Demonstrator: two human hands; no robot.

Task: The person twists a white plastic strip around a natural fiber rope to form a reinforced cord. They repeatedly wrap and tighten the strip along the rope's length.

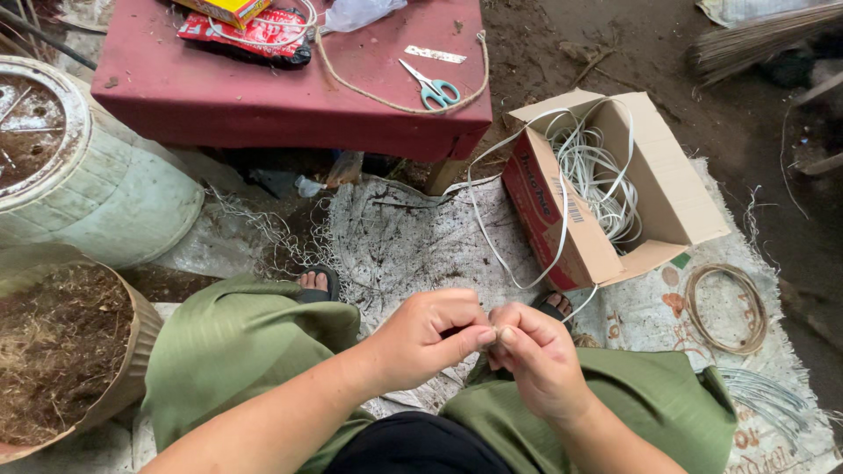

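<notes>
Hands maybe pinching strip, woven mat

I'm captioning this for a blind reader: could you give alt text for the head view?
A seated person's left hand and right hand pinch a thin white strip that trails from an open cardboard box of coiled strips. Scissors lie on a red table ahead.
</notes>
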